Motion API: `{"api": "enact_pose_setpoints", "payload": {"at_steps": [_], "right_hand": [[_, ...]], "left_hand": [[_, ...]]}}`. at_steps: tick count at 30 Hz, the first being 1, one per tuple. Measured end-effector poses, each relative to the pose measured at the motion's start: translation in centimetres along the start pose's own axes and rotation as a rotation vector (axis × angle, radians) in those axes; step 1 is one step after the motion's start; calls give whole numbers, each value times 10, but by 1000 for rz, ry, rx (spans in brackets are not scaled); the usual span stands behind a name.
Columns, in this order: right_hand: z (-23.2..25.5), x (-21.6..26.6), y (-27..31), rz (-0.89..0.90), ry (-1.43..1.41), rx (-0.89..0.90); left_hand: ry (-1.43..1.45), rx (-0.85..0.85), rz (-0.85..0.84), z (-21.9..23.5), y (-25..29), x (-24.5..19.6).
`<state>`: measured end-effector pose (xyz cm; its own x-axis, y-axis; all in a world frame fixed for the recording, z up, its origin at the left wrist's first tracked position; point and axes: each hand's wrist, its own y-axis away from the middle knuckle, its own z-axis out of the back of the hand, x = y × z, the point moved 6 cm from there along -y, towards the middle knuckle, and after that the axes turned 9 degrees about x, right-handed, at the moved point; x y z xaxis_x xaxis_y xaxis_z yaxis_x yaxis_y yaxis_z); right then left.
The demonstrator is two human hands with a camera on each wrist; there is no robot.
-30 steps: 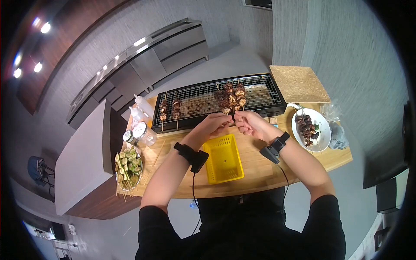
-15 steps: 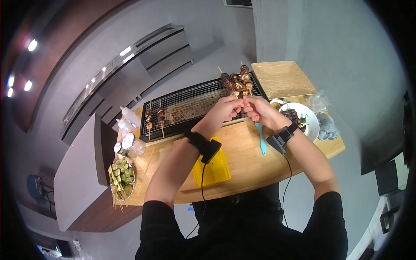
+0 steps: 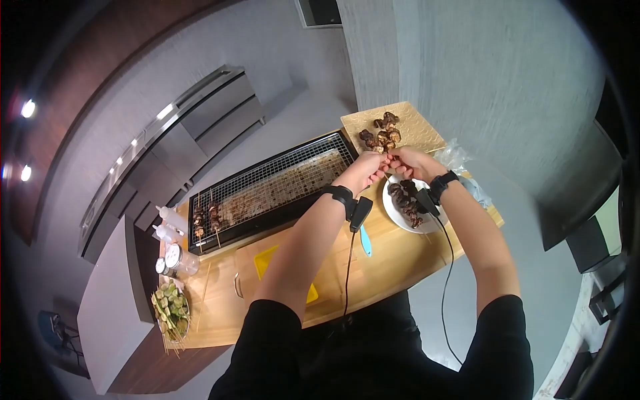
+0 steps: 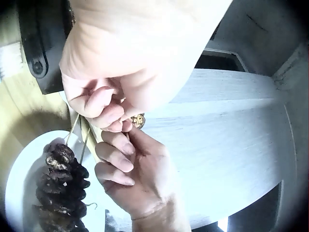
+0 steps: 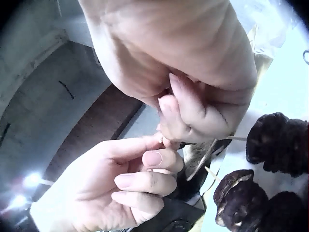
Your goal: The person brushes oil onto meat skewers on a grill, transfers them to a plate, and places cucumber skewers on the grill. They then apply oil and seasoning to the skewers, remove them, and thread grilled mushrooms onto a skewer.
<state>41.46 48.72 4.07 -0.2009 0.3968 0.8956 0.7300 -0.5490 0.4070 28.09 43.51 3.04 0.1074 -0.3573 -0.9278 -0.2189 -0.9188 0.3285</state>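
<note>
Side by side, my left hand (image 3: 363, 172) and right hand (image 3: 412, 164) pinch the near ends of browned mushroom skewers (image 3: 383, 138), fingers curled and fingertips meeting. The skewered pieces point away from me and overlap the gold patterned board (image 3: 427, 133) in the head view. Only a bit of browned mushroom (image 4: 138, 120) peeks past the fingers in the left wrist view; the hands hide the rest. Just below my right hand, a white plate (image 3: 389, 215) holds dark grilled skewers (image 3: 405, 200), also seen close up in the right wrist view as dark mushroom pieces (image 5: 241, 198).
The black grill (image 3: 280, 225) stands left of the board, two skewers (image 3: 215, 217) at its far left. A blue brush (image 3: 366, 241) and yellow basket (image 3: 265, 260) lie nearer me. Bottles (image 3: 171, 217), jars (image 3: 180, 259) and a plate of green vegetable skewers (image 3: 171, 310) line the left end.
Both hands have lifted the mushroom skewers off the grill and carried them right, over the gold board and beside the white plate. The head view has turned right with them.
</note>
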Motion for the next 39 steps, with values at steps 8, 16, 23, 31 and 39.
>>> {"api": "enact_pose_setpoints", "payload": {"at_steps": [8,16,23,31,39], "right_hand": [[23,4,-7,89,158,-133],[-10,-4,18,247,34,-103],[-116,9,59,232,124,132],[-255,-1,21,193,291,469],[-392,-19,-34,98,83,728]], "left_hand": [[-87,-36,89,-3,3,-2],[-199,76,14,-21,45,-10],[-300,65,-123,5,165,-6],[-174,-348,-285,117,329,23],[255,-724,-331,204,458,93]]}}
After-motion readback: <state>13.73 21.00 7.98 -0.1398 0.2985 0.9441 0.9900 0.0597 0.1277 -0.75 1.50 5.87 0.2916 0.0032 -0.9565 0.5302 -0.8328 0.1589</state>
